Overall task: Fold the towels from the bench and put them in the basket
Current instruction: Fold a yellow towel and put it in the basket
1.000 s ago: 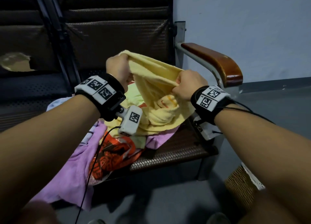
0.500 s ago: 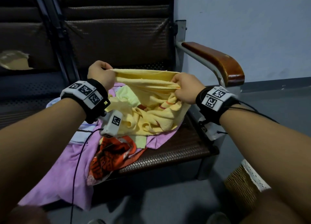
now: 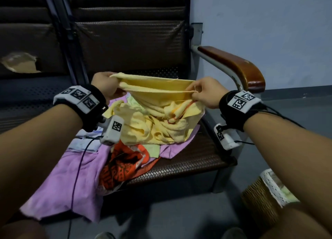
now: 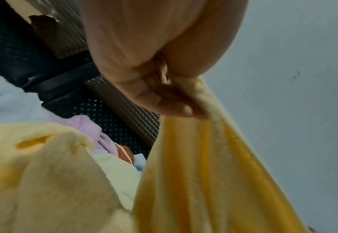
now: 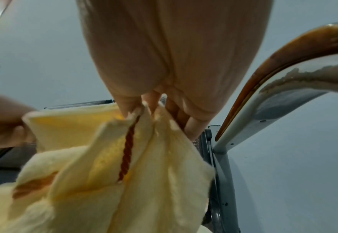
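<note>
Overhead, left hand, right hand pinching yellow towel, no legible writing.

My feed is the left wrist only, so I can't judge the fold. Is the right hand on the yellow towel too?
Observer: Yes. The right hand pinches one top corner of the yellow towel; the left hand pinches the other.
Operator: Is it lifted clear?
Observer: No. Its lower part lies bunched on the pile on the bench.
Operator: Where's the basket?
Observer: The basket stands on the floor by the bench's right end, below the right forearm.
</note>
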The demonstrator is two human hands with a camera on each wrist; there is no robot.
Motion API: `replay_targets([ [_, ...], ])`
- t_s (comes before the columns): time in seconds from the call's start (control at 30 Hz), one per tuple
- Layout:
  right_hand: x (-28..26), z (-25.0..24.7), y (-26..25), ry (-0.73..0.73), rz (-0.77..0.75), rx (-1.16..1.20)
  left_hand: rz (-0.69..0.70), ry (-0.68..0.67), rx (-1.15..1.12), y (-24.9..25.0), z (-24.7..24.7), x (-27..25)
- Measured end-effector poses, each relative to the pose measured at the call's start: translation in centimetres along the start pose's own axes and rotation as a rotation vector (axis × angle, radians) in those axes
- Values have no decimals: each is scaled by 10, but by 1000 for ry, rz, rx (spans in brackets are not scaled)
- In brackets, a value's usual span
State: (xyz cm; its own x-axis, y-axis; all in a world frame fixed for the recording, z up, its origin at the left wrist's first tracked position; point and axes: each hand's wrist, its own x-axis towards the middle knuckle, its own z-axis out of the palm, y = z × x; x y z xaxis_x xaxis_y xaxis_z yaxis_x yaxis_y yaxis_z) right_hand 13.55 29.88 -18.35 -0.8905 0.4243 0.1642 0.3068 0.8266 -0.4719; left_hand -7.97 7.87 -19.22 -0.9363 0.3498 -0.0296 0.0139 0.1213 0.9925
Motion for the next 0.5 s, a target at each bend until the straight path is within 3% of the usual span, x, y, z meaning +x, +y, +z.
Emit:
replay_targets([
  [0.13,-3,3,1,-13,30,-139,-71,-324,-29,2,-6,-4],
  [0.33,-10,-3,14,80,112,-264,-58,-471,-107,13,-16,-14],
  [0.4,-13,-5,22,102,125,-249,-70,-468,-91,12,-22,-14],
  [0.5,-18,-9,25,80,91,-192,-87,-285,-58,8,-27,-13],
])
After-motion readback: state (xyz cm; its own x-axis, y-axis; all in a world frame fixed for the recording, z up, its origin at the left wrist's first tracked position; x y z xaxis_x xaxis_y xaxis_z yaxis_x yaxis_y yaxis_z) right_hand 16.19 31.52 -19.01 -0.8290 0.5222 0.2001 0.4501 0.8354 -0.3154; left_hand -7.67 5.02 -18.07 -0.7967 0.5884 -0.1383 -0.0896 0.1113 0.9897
